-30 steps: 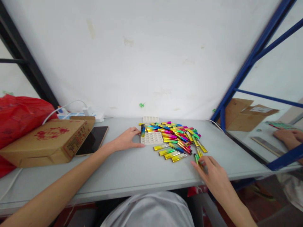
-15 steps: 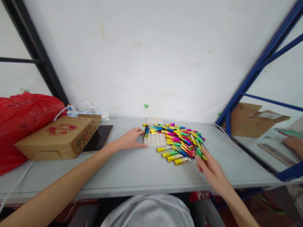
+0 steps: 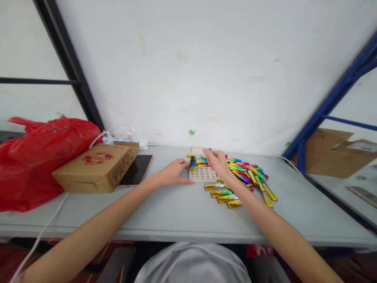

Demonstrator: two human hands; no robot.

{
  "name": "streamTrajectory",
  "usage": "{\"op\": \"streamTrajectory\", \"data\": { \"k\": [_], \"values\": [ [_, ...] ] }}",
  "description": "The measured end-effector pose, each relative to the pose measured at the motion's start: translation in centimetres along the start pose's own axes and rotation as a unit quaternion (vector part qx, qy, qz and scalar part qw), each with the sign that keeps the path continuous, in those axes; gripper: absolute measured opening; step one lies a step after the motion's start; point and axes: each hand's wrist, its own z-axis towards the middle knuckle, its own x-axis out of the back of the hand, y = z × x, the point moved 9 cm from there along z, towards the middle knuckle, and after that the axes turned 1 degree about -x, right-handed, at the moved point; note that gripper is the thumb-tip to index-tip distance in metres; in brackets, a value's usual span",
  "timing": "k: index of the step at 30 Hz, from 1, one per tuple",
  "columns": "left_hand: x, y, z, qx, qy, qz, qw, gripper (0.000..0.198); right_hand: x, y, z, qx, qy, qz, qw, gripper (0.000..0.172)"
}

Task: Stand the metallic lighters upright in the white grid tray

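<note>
A white tray with rows of small square holes lies on the grey table. One blue and yellow lighter stands upright at its back left corner. My left hand rests at the tray's left edge, thumb at the front corner and fingers apart near the standing lighter. Above the tray's back right part, my right hand is closed in a pinch on a lighter, mostly hidden by the fingers. Shiny multicoloured lighters lie in a loose pile to the right, several of them lined up in front.
A second white tray lies near the wall. On the left are a phone, a cardboard box, a red plastic bag and a power strip with cables. Blue metal framing borders the right side.
My right hand has moved left and back from the pile's right front to above the tray, carrying a green lighter. My left hand stays at the tray. The view has shifted somewhat right-to-left.
</note>
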Motion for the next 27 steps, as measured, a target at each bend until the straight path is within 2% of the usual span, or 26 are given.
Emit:
{"op": "streamTrajectory", "data": {
  "k": [4,8,11,15,20,27],
  "values": [
    [-0.2,-0.1,0.0,-0.002,-0.01,0.007,1.0,0.073,-0.4,-0.7,-1.2,0.086,0.022,-0.13,0.988,0.055],
    [-0.1,0.2,0.1,-0.005,-0.015,0.007,1.0,0.07,-0.4,-0.8,-2.5,0.133,0.022,-0.175,0.975,0.04],
    [0.1,0.3,0.1,-0.002,-0.012,0.001,1.0,0.071,-0.1,-0.5,-2.6,0.127,0.037,-0.185,0.974,0.035],
    [0.2,0.5,0.1,-0.005,-0.015,-0.004,1.0,0.071,-0.3,-0.1,-2.5,0.119,0.048,-0.182,0.975,0.038],
    [0.2,0.5,0.0,-0.006,-0.012,-0.004,1.0,0.071,-1.6,0.5,-2.6,0.116,0.01,-0.168,0.979,0.035],
    [0.1,0.4,0.1,-0.008,-0.011,0.003,1.0,0.072,-2.6,-0.3,-2.9,0.216,-0.019,-0.185,0.959,0.033]
  ]
}}
